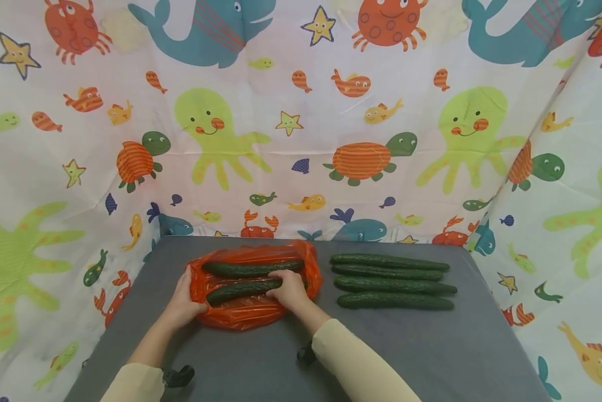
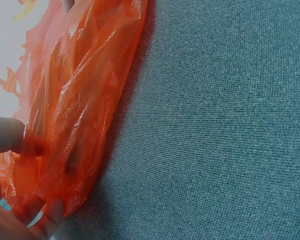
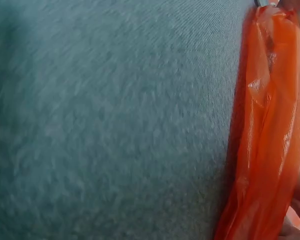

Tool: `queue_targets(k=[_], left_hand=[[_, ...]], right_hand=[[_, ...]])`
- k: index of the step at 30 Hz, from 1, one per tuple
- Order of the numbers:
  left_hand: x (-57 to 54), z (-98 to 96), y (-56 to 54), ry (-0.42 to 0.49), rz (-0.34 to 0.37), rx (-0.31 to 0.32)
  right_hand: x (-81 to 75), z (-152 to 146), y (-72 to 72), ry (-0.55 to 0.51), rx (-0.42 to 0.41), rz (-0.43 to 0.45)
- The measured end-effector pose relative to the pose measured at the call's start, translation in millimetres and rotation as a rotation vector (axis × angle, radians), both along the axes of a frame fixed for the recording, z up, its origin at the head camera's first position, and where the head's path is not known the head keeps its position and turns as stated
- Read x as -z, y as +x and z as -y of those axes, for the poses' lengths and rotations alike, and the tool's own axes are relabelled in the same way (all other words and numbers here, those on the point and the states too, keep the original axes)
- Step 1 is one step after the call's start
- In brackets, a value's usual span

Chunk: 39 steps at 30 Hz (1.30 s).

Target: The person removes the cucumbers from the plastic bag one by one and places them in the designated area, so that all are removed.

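An orange plastic bag [image 1: 245, 320] lies spread on the table with its mouth turned up. Inside it are two long dark green cucumbers, a far one [image 1: 245, 271] and a near one [image 1: 235, 291]. My left hand [image 1: 181, 302] grips the bag's left edge, thumb at the rim; in the left wrist view its fingers [image 2: 51, 216] show against the crinkled plastic. With my right hand [image 1: 292, 290] I hold the near cucumber close to its right end, fingers over the top. The bag's front wall hides the cucumbers in both wrist views.
Several more cucumbers [image 1: 396, 286] lie side by side on the grey table [image 1: 381, 346], right of the bag. A curtain [image 1: 301, 184] printed with sea animals stands behind the table and along both sides. Dark wrist cameras [image 1: 178, 377] sit by the sleeves.
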<state>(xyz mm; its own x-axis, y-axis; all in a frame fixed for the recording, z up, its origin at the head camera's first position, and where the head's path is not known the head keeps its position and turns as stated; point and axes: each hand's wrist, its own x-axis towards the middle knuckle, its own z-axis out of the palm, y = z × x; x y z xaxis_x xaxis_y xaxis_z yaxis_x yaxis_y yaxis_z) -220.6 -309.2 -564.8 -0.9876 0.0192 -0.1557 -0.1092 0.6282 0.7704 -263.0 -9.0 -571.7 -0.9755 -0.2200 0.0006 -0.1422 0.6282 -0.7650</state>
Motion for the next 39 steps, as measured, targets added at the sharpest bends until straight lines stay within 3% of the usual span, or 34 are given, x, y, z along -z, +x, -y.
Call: queue_targets(k=[6, 12, 18, 26, 33, 39], left_hand=[[-4.7, -5.0, -0.9, -0.007, -0.004, 0.007], [-9.0, -9.9, -0.1, -0.011, 0.004, 0.015], [-9.2, -6.6, -1.8, -0.024, -0.009, 0.015], [-8.9, -6.2, -0.9, -0.027, -0.01, 0.009], [-2.6, -1.0, 3.7, -0.02, -0.036, 0.015], [-2.6, -3.0, 4.5, -0.01, -0.103, 0.022]], right_hand=[[3.9, 3.7, -4.4, 0.049, 0.042, -0.028], [-0.4, -0.5, -3.0, 0.039, 0.05, 0.012], [-21.0, -8.8, -2.9, 0.013, 0.033, 0.032], [-38.6, -20.7, -5.8, -0.132, 0.056, 0.039], [-56.6, -8.6, -0.6, -0.154, 0.022, -0.021], [-86.7, 5.3, 11.2, -0.189, -0.031, -0.045]])
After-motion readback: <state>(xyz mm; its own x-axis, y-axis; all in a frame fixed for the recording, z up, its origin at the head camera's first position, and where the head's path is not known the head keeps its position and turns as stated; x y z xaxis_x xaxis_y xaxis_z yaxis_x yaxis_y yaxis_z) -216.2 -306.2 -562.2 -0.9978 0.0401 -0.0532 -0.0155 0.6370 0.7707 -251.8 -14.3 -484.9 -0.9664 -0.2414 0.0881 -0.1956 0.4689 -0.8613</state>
